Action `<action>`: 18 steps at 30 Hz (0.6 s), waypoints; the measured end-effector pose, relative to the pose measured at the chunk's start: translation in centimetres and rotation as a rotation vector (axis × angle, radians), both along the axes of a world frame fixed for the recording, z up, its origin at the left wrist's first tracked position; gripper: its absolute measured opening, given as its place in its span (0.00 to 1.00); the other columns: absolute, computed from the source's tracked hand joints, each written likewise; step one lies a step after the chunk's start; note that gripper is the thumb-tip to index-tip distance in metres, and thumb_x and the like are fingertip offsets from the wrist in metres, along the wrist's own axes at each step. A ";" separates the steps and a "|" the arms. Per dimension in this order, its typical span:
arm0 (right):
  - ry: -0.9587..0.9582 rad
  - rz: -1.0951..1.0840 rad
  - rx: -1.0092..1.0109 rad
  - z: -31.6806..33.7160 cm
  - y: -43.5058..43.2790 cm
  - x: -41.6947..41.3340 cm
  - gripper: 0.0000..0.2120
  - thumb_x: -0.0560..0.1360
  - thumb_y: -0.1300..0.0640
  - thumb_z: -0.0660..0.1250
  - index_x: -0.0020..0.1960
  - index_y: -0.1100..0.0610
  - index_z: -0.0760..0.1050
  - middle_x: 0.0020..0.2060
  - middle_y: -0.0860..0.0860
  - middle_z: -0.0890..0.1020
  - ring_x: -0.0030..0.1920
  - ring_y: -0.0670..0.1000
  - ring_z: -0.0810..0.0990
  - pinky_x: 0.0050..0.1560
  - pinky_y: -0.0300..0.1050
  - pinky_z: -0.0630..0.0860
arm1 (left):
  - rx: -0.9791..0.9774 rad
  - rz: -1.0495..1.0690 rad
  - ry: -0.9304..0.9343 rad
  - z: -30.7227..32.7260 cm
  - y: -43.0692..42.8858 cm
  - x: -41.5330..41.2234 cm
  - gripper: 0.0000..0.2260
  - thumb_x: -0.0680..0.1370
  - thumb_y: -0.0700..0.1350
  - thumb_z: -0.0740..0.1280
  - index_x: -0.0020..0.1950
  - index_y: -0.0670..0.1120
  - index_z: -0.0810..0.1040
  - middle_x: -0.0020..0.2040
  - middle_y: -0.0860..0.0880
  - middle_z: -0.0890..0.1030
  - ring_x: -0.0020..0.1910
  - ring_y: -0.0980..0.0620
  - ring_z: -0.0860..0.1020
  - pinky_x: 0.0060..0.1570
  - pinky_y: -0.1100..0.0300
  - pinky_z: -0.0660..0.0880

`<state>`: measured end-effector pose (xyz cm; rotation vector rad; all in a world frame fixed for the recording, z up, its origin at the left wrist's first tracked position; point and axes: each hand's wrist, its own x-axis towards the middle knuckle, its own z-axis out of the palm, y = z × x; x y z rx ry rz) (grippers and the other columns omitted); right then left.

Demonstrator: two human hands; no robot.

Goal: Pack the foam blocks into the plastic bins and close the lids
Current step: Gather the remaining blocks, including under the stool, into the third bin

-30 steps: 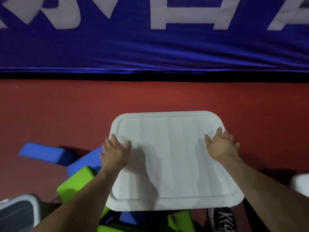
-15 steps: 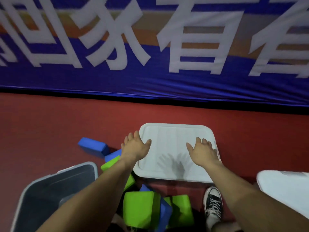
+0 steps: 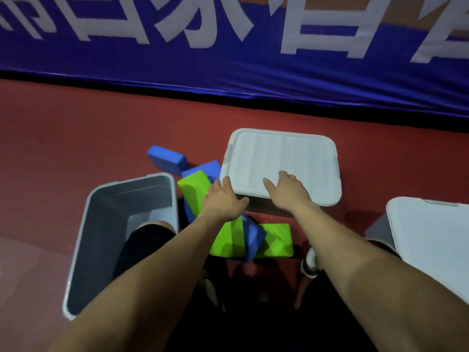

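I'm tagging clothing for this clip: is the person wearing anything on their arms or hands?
No. The left forearm and right forearm are bare, no sleeves in view; the left hand and right hand show no gloves, watch or wristband.

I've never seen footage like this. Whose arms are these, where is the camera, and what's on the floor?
No robot here: a person wears a wide-angle camera on the head, so you look down along their arms. The left hand touches the near left corner of a white bin lid; the right hand lies flat on it. Neither seems to grip anything. Blue foam blocks and green foam blocks lie loose on the red floor. An open grey bin stands left, another lidded bin right.
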<state>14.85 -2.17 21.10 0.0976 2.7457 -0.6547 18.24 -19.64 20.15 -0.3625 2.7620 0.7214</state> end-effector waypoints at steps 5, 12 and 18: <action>-0.132 -0.029 -0.012 -5.5 -0.8 -0.5 0.31 0.81 0.38 0.55 0.71 0.61 0.65 0.67 0.63 0.72 0.67 0.65 0.71 0.66 0.56 0.70 | 0.076 -0.013 -0.118 -5.1 0.6 -0.4 0.36 0.72 0.59 0.69 0.74 0.42 0.62 0.72 0.40 0.66 0.73 0.40 0.64 0.70 0.43 0.65; -0.297 0.005 0.039 -14.4 -2.5 -3.1 0.30 0.81 0.40 0.56 0.71 0.62 0.66 0.66 0.64 0.73 0.67 0.64 0.72 0.64 0.54 0.70 | 0.086 0.184 -0.404 -15.6 -1.4 -1.5 0.40 0.75 0.57 0.68 0.78 0.40 0.54 0.76 0.38 0.61 0.74 0.36 0.61 0.71 0.43 0.62; -0.381 0.060 0.055 -20.4 -4.9 -5.1 0.27 0.81 0.41 0.57 0.68 0.62 0.67 0.66 0.64 0.73 0.67 0.64 0.72 0.64 0.55 0.70 | 0.078 0.330 -0.533 -21.7 -3.5 -1.2 0.36 0.74 0.58 0.69 0.73 0.41 0.60 0.72 0.39 0.65 0.72 0.36 0.64 0.69 0.43 0.65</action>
